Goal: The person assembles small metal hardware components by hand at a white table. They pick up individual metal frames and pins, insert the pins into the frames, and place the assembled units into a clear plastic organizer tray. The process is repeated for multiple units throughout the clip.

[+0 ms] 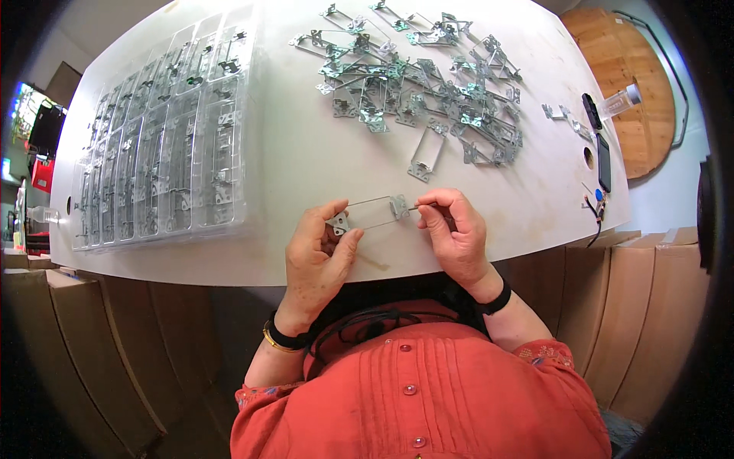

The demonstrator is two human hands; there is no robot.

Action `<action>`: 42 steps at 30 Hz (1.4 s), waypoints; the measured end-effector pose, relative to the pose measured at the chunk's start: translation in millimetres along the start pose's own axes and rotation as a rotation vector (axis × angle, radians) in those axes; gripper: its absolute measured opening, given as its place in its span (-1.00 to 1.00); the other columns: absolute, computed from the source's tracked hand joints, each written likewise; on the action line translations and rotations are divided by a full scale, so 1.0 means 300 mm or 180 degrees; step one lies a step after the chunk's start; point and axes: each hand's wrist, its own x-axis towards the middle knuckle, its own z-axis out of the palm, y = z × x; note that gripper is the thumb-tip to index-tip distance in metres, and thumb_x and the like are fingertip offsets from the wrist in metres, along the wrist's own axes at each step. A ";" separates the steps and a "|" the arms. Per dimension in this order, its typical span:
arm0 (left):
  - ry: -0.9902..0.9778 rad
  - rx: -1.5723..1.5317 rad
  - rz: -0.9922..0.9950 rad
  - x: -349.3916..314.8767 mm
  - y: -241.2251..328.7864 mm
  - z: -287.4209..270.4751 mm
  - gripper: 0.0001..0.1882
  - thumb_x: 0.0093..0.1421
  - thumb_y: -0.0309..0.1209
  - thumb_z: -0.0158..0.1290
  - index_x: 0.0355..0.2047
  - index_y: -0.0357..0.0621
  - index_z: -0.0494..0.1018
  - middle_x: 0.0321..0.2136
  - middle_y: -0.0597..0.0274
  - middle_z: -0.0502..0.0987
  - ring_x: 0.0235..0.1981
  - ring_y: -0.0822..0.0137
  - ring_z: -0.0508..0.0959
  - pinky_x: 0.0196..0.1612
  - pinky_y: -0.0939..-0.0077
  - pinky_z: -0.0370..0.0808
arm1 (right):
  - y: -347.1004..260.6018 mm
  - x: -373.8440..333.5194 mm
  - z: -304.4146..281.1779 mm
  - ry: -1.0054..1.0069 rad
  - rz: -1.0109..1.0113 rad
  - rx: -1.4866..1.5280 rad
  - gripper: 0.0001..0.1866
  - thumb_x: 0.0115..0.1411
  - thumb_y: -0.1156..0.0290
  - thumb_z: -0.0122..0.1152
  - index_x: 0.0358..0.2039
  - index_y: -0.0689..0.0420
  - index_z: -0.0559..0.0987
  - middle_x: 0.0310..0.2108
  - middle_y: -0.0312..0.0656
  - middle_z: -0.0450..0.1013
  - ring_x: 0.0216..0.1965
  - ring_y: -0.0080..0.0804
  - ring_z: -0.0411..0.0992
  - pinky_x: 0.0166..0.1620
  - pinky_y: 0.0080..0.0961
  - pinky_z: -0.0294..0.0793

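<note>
Low over the near part of the white table, my left hand grips a metal wire-frame bracket by its left end plate, between thumb and fingers. Two thin parallel wires run rightward from that plate to a second small plate. Close by that far plate, the thumb and forefinger of my right hand are pinched together. A short thin dark tip shows between them and the plate; the rest is hidden in the fingers. One similar loose bracket lies flat just beyond my hands.
A tangled heap of metal brackets covers the back middle. Clear plastic compartment trays filled with brackets stand at left. On the right lie a few small brackets, a clear bottle, a dark phone-like object and small tools. Cardboard boxes flank the table.
</note>
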 end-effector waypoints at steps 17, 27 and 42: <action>-0.0072 0.0063 0.0024 0.003 -0.014 -0.008 -0.53 0.39 -0.61 0.25 0.27 -0.26 0.43 -0.21 0.30 0.61 -0.45 0.60 0.55 -0.41 0.67 0.53 | -0.005 0.006 -0.008 -0.0101 -0.0184 -0.0399 -0.87 0.36 0.58 0.39 -0.11 0.17 0.63 -0.33 -0.21 0.57 -0.41 -0.48 0.51 -0.32 -0.54 0.50; -0.0074 0.0117 0.0061 0.005 -0.014 -0.010 -0.53 0.38 -0.62 0.25 0.26 -0.27 0.44 -0.21 0.29 0.61 -0.44 0.59 0.56 -0.41 0.67 0.53 | -0.006 0.007 -0.005 -0.0095 -0.0178 -0.0396 -0.87 0.35 0.59 0.40 -0.13 0.17 0.63 -0.33 -0.20 0.56 -0.38 -0.42 0.52 -0.29 -0.52 0.52; -0.0047 0.0072 0.0158 0.005 -0.025 -0.005 -0.51 0.35 -0.62 0.28 0.27 -0.27 0.44 -0.16 0.26 0.61 -0.43 0.60 0.57 -0.40 0.67 0.54 | 0.005 -0.001 -0.009 -0.0154 0.0034 -0.0162 -0.89 0.38 0.55 0.39 -0.13 0.18 0.62 -0.35 -0.22 0.55 -0.39 -0.50 0.51 -0.29 -0.55 0.52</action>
